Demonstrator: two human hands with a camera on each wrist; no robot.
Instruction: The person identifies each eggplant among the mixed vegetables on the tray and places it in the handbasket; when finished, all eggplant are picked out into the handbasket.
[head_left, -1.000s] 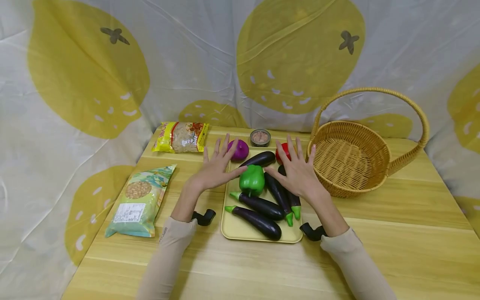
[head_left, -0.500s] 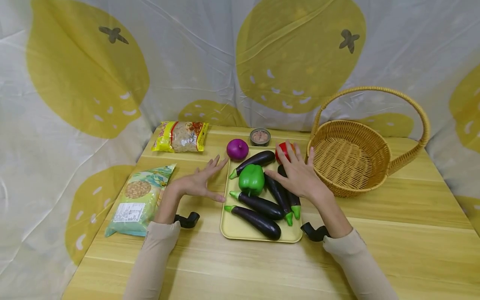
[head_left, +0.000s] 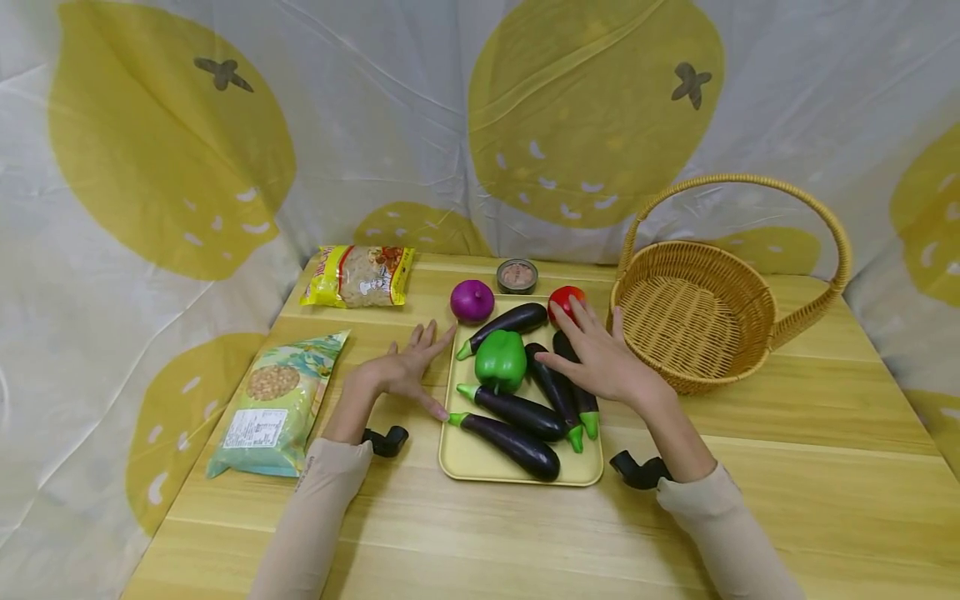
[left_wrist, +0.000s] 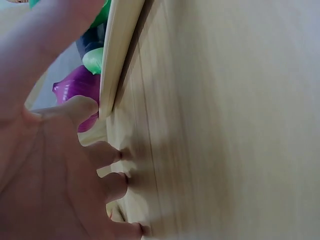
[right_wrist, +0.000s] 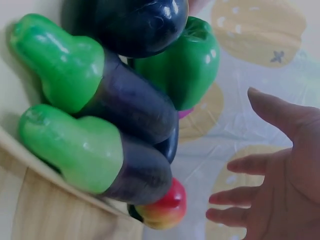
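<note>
A shallow yellow tray (head_left: 517,482) holds several eggplants (head_left: 510,446) and a green bell pepper (head_left: 500,360). At its back are a purple onion (head_left: 472,301) by the left corner and a red-and-yellow fruit (right_wrist: 167,206) at the right. My left hand (head_left: 401,371) has its fingers spread beside the tray's left edge; the left wrist view shows its fingertips down at the table, index finger at the tray's rim. My right hand (head_left: 603,362), also with fingers spread, is over the tray's right side, its fingertips overlapping the red fruit in the head view. Neither hand holds anything.
A wicker basket (head_left: 757,354) with a tall handle stands right of the tray. Behind the tray is a small round tin (head_left: 517,276). Two food bags lie at left: a yellow one (head_left: 360,277) and a green one (head_left: 277,404). A lemon-print curtain (head_left: 420,125) hangs behind.
My left hand has moved from over the tray's left side to beside its left edge, uncovering the onion. My right hand has shifted slightly toward me and right. The vegetables have stayed put.
</note>
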